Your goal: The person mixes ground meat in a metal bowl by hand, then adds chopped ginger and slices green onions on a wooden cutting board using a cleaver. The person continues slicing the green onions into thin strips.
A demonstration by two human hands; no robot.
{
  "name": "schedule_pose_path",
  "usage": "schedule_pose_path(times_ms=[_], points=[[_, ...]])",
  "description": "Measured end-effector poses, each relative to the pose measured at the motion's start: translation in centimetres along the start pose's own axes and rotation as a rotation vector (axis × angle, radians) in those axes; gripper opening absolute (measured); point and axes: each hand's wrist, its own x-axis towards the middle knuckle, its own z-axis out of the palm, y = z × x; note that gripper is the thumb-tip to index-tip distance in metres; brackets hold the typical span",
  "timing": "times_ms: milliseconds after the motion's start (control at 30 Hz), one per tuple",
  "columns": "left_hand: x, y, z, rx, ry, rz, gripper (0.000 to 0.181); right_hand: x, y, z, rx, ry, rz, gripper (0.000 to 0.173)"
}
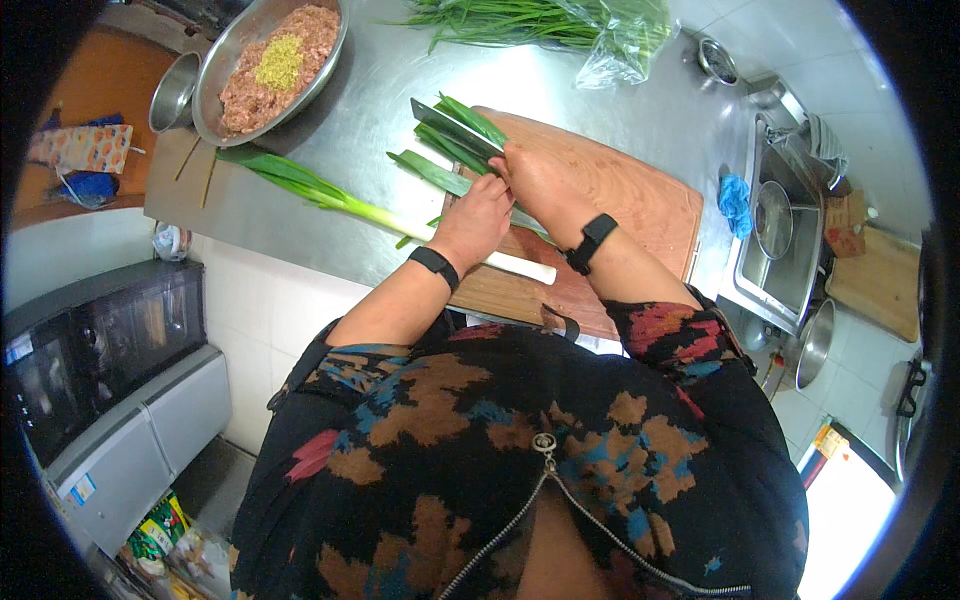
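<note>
My right hand (pixel 525 172) grips a cleaver (pixel 457 127), whose dark blade points up and left across green leek leaves (pixel 427 176) at the left edge of a wooden cutting board (pixel 637 187). Close against it, my left hand (pixel 476 217) presses on the leaves with bent fingers; the cleaver's handle is hidden by my right hand. Under my left wrist runs a whole leek (pixel 367 210), its white end (pixel 525 268) on the board and its green top on the steel counter.
A steel bowl (pixel 337 56) of minced meat (pixel 300 82) with a yellowish chopped topping stands at the upper left, beside a smaller metal bowl (pixel 169 97). Green stalks (pixel 502 22) in a clear plastic bag (pixel 622 52) lie at the back. A blue cloth (pixel 735 205) lies beside the sink (pixel 780 281).
</note>
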Motion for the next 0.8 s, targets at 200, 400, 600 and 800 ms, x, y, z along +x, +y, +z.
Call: schedule_pose_path(times_ms=[200,400,600,800], points=[[-0.4,0.1,-0.1,-0.057,0.041,0.022,0.039,1.3,-0.8,-1.8,0.105,0.063,-0.157,0.032],[0.3,0.7,-1.1,-0.028,0.139,0.031,0.043,-6.5,3.2,-7.7,0.095,0.235,0.028,0.036],[2.5,0.8,-0.2,0.193,0.084,0.11,0.043,-15.1,7.9,-8.2,0.029,0.257,0.251,0.035],[0.8,0.0,0.4,0.198,0.064,0.034,0.04,-17.9,7.8,-6.9,-0.1,0.165,0.313,0.035]])
